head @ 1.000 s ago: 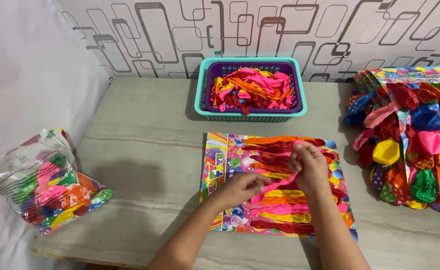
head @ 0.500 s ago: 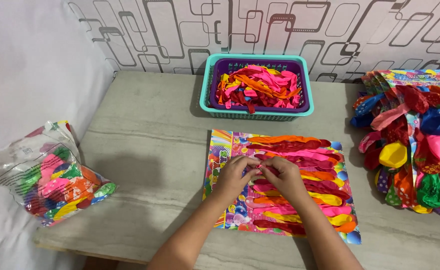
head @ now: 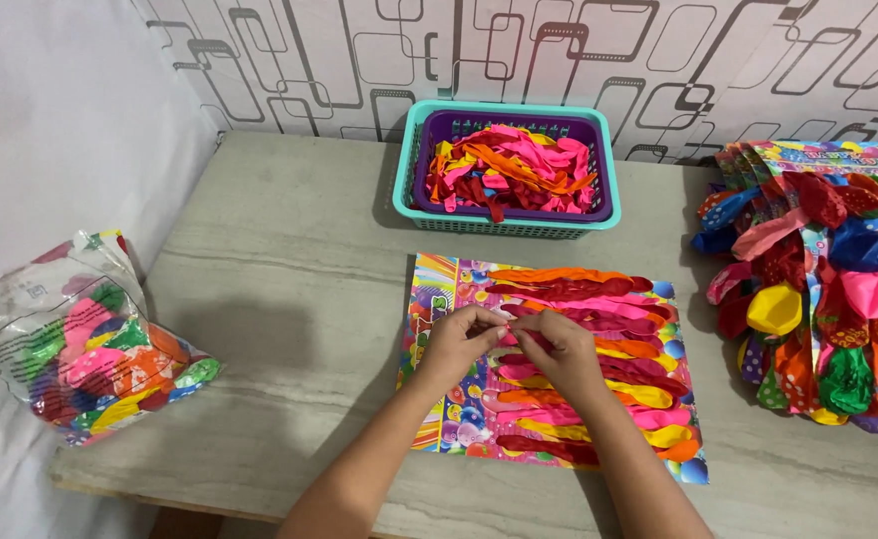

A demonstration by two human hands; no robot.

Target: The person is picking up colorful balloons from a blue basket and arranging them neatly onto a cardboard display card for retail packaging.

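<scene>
On the grey worktop (head: 289, 279), the left hand (head: 456, 344) and right hand (head: 564, 354) pinch a pink balloon (head: 519, 317) over a colourful card (head: 439, 299) lined with balloons, below a teal basket (head: 507, 222).

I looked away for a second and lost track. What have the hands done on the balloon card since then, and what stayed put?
The right hand came down from the card's upper right to meet the left hand at the balloon card; both now pinch a pink balloon end there. The basket, plastic bag and pile of balloon cards stayed put.
</scene>
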